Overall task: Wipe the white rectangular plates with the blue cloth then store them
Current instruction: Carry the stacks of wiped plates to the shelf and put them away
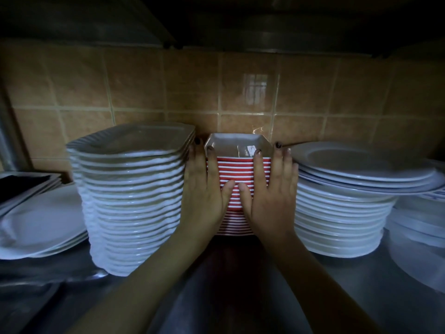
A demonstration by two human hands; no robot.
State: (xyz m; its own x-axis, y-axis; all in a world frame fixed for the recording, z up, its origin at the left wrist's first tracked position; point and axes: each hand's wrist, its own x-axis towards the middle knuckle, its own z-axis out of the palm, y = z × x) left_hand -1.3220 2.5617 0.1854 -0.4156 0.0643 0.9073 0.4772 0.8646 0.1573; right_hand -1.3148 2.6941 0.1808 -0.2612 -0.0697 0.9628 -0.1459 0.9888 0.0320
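The fingers (213,169) of both hands lie straight and flat, gripping nothing. The left hand (204,196) and the right hand (272,196) press palm-first against the front face of the stack of rectangular plates (237,169), with the thumbs nearly meeting at its middle. This stack, with red-striped edges and a white top plate (234,142), stands on the steel shelf (240,285) close to the tiled wall (144,92), so we judge that the step in hand is storing: seating the stack in its slot. We recommend pushing evenly with both palms, low enough that the lower plates travel with the upper ones, and stopping before the rear edge meets the tiles. We keep the outer fingertips clear of the neighbours, since they already sit in the narrow gaps on either side. The tall stack of scalloped white plates (130,189) stands just beside the left hand and looks slightly uneven; a sideways nudge could shift it. To the right, the stack of round white plates (337,208) carries wider plates (366,165) on top whose rims overhang toward the right hand. Flat white plates (41,220) lie at the far left and further plates (421,213) at the far right. An upper shelf (216,20) limits headroom, so we slide the stack, not lift it. The blue cloth is not in view.
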